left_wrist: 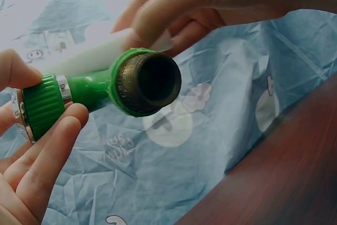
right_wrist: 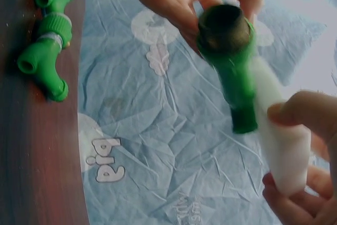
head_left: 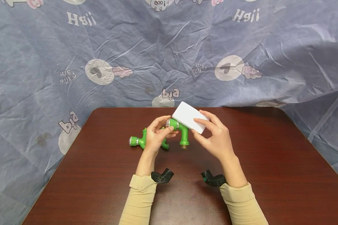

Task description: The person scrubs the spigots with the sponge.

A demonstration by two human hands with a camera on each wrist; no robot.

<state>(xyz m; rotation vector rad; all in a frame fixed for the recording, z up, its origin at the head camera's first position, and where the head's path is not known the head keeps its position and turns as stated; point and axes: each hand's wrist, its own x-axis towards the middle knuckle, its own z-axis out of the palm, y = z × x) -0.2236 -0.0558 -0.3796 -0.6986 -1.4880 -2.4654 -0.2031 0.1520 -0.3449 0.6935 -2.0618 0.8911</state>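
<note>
My left hand (head_left: 156, 132) grips a green tap (head_left: 183, 132) by its ribbed knob, holding it above the table. The tap's brass threaded end (left_wrist: 158, 80) faces the camera in the left wrist view. In my right hand (head_left: 216, 137) is a white rectangular sponge (head_left: 190, 117), pinched between thumb and fingers. The sponge lies along the tap's body, right at its surface in the right wrist view. More green taps (right_wrist: 47, 59) lie on the table behind my left hand, partly hidden by it in the head view.
The dark reddish-brown table (head_left: 270, 156) spreads out under both hands. A grey-blue patterned cloth (head_left: 186, 56) hangs behind its far edge. Black wrist mounts (head_left: 162, 176) sit at both cuffs.
</note>
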